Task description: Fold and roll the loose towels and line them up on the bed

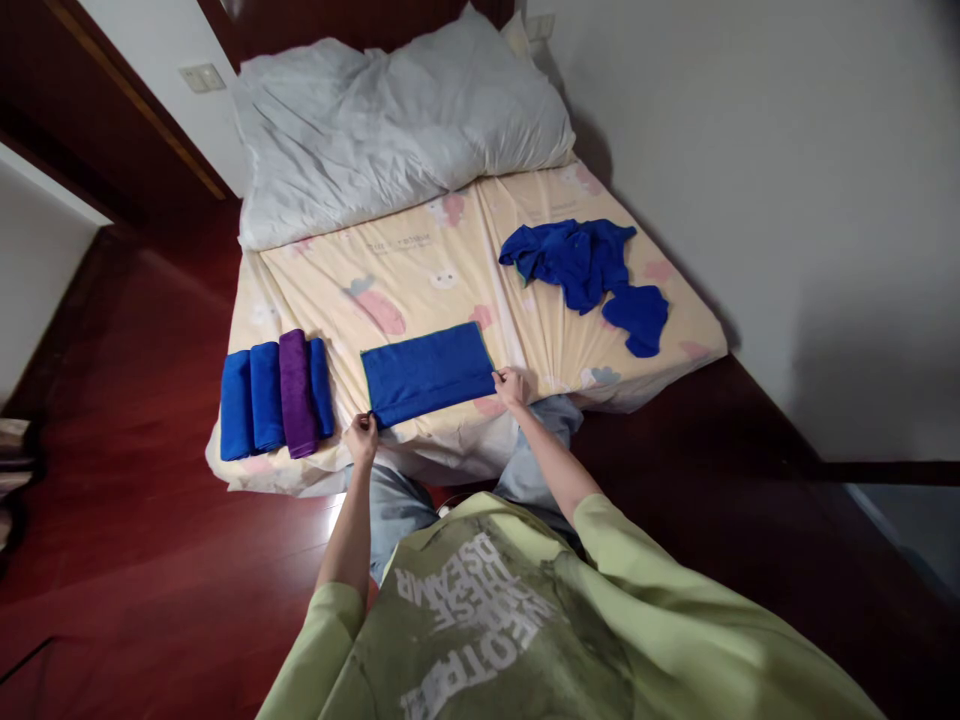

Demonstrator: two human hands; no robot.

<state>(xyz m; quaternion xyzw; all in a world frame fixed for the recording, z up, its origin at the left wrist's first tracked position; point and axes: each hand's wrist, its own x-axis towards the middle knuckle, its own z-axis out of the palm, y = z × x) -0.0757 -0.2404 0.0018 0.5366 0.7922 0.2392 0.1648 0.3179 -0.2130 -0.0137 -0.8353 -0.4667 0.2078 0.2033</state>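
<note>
A blue towel (429, 370) with a green edge lies spread as a flat rectangle near the front of the bed. My left hand (361, 437) pinches its near left corner. At the near right corner, my right hand (511, 387) is closed on the same towel. Left of it, rolled blue towels (266, 397) and a rolled purple towel (298, 393) lie side by side. Crumpled blue cloths (574, 262) rest to the right, farther back, with a smaller blue piece (639, 318) beside them.
The bed (315, 285) has a cream sheet with a strawberry print. Across its head lies a large pale pillow (405, 115). A white wall (787, 200) stands along the right, and dark red floor (165, 400) runs along the left side.
</note>
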